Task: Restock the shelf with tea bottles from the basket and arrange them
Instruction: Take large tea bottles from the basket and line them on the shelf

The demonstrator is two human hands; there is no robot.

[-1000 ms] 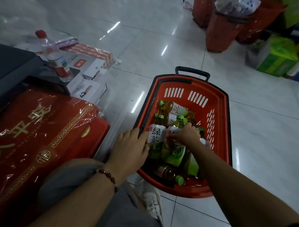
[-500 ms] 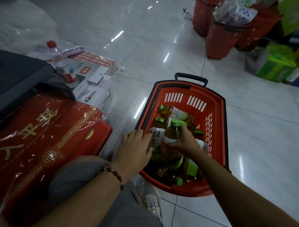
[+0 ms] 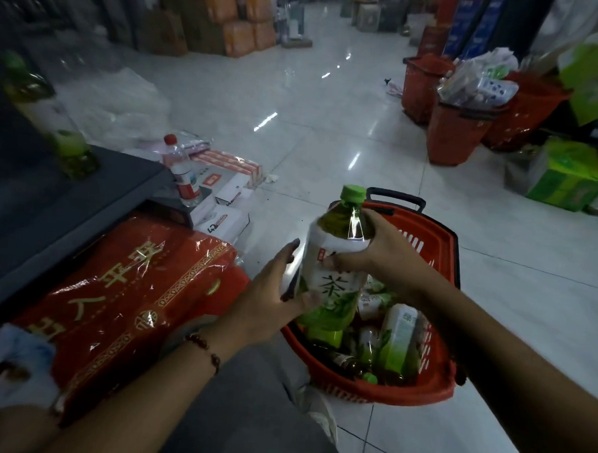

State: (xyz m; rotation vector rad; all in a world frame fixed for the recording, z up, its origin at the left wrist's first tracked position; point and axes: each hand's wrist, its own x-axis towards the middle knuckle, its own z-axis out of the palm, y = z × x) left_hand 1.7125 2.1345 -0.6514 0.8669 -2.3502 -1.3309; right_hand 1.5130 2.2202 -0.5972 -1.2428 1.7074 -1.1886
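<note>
Right hand fingers now grip tea bottle lifted above basket; left hand open beside it.

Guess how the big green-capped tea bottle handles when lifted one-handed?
Probably heavy: the large green-capped plastic tea bottle looks full, and the right hand grips its shoulder while the left hand touches its side. The glossy label may be slippery. Being tall and narrow, it could tip when set down.

Head-worn view, forward and down
</note>
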